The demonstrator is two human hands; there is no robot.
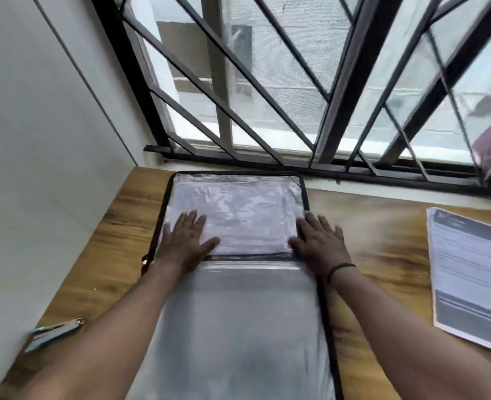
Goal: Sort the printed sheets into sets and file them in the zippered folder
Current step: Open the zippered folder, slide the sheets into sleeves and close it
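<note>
The zippered folder lies open on the wooden bench, a clear shiny plastic case with a black zip edge and white paper inside its far half. The left hand and right hand lie flat with fingers straight, pressing its far half near each side. Right of the folder lies a stack of printed sheets, and left of it a shiny stapler.

Looks to me like a home study corner, not an office: I see a wood-grain desk pushed vs. a plain white wall, w/ a black-barred window grille right behind it, a neighbouring bldg's wall close outside.
</note>
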